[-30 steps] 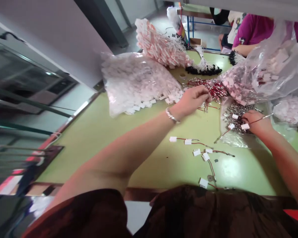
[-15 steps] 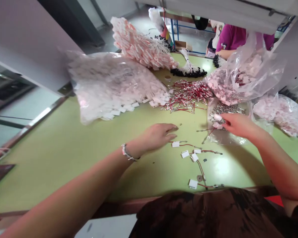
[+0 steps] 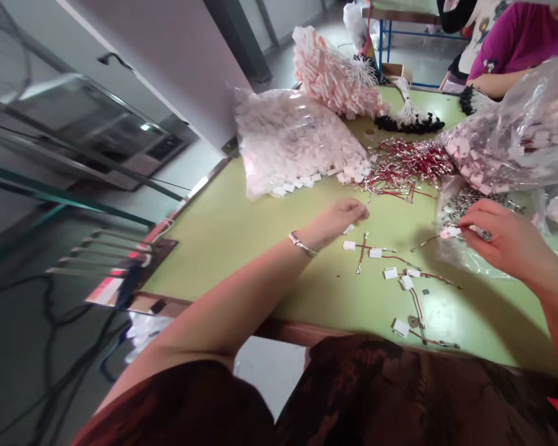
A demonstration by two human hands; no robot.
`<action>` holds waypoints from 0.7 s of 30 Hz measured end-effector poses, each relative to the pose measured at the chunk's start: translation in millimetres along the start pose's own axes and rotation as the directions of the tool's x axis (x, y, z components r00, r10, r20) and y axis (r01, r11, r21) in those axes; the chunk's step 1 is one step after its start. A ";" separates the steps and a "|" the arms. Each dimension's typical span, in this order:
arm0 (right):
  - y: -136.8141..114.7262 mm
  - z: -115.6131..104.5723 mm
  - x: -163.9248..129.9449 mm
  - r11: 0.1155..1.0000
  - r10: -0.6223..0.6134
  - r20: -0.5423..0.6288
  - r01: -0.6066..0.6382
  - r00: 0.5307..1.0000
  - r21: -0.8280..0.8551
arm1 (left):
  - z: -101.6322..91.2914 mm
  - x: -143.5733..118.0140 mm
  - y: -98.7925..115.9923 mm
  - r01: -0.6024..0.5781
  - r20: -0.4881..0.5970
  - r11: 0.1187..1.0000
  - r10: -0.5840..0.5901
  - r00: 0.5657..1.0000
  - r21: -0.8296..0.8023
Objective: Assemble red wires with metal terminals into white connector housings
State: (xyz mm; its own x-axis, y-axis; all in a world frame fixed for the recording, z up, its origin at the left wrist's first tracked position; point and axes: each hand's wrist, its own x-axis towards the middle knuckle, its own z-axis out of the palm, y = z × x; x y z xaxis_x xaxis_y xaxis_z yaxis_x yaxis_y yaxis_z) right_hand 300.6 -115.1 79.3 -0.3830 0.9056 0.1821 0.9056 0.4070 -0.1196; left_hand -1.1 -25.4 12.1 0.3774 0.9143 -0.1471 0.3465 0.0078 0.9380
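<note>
At left of centre, left hand [image 3: 337, 218] low over the green table [image 3: 223, 229], fingers bunched narrow with tips toward the right; whether anything is pinched there cannot be told. Just right of and below those fingertips, a loose red wire [image 3: 361, 252] flat on the table, long axis running near vertical in the frame, top end nearest the fingertips. Beside it, toward lower right, a scatter of small white connectors with red leads [image 3: 402, 279], lying apart from one another and trailing down to the table's near edge.

Above centre, a heap of red wires [image 3: 400, 164], with a clear bag of white connectors [image 3: 288, 136] to its left, mouth spilling toward the heap. Further up, a pink-and-white bundle [image 3: 325, 74] and black-tipped white tassels [image 3: 407, 119].

At right of centre, right hand [image 3: 502, 238] curled over a clear bag of small metal terminals [image 3: 469, 201], thumb and forefinger closed on a white connector [image 3: 449, 232], its thin lead trailing left toward the table. Loose wire clearly nearer the left hand; right hand well apart from it, occupied at the bag.

In the upper right corner, another person's purple sleeve [image 3: 516, 37] behind a large clear bag [image 3: 516, 148].
</note>
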 end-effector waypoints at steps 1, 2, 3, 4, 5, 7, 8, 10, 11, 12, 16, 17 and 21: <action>-2.2 -5.6 -2.1 0.997 0.014 -0.005 -0.013 1.000 0.070 | -2.1 -1.6 2.4 -0.021 -0.037 0.999 0.023 0.999 0.050; -4.0 -8.9 -3.5 0.992 0.047 0.028 -0.050 0.999 0.117 | -4.8 -3.2 5.0 -0.058 -0.055 0.991 0.065 0.996 0.121; -5.1 -9.6 -4.0 0.986 0.086 0.081 -0.097 0.993 0.138 | -7.9 -4.8 7.6 -0.116 -0.042 0.971 0.128 0.991 0.208; -5.7 -7.5 -3.6 0.981 0.125 0.140 -0.144 0.982 0.132 | -10.9 -6.3 9.7 -0.197 0.013 0.933 0.202 0.979 0.300; -5.7 -3.0 -2.1 0.978 0.154 0.192 -0.177 0.969 0.107 | -13.4 -7.7 11.0 -0.295 0.103 0.877 0.277 0.955 0.378; -5.3 11.5 3.7 0.985 0.153 0.255 -0.167 0.955 0.036 | -15.3 -10.2 10.5 -0.486 0.309 0.748 0.380 0.872 0.451; -5.6 20.2 7.7 0.991 0.133 0.278 -0.135 0.951 -0.011 | -14.4 -11.1 8.7 -0.544 0.381 0.703 0.397 0.835 0.458; -7.9 37.4 16.2 0.990 0.110 0.345 -0.071 0.932 -0.124 | -9.9 -11.6 2.7 -0.583 0.444 0.649 0.390 0.807 0.489; -9.8 44.8 20.0 0.984 0.109 0.381 -0.045 0.918 -0.173 | -7.1 -11.2 -0.7 -0.581 0.454 0.629 0.374 0.809 0.516; -11.7 50.7 23.1 0.978 0.111 0.412 -0.024 0.904 -0.210 | -4.7 -10.4 -3.6 -0.574 0.463 0.614 0.352 0.814 0.542; -12.6 54.6 24.8 0.981 0.094 0.409 -0.015 0.908 -0.193 | -6.7 -6.7 -3.4 -0.551 0.472 0.624 0.309 0.826 0.554; -10.5 50.3 22.7 0.989 0.080 0.387 -0.026 0.919 -0.143 | -10.7 -5.7 0.3 -0.547 0.464 0.646 0.317 0.827 0.533; -3.1 22.8 12.7 0.992 0.078 0.241 -0.099 0.968 0.077 | -28.2 7.6 20.6 -0.484 0.314 0.757 0.376 0.872 0.439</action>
State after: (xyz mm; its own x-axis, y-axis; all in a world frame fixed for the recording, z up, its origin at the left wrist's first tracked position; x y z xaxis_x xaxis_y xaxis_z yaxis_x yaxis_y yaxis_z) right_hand 288.8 -102.2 59.7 -0.3440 0.9365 -0.0679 0.9223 0.3234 -0.2115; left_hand -15.3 -6.8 39.2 0.7289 0.6729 0.1256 0.4568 -0.6148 0.6430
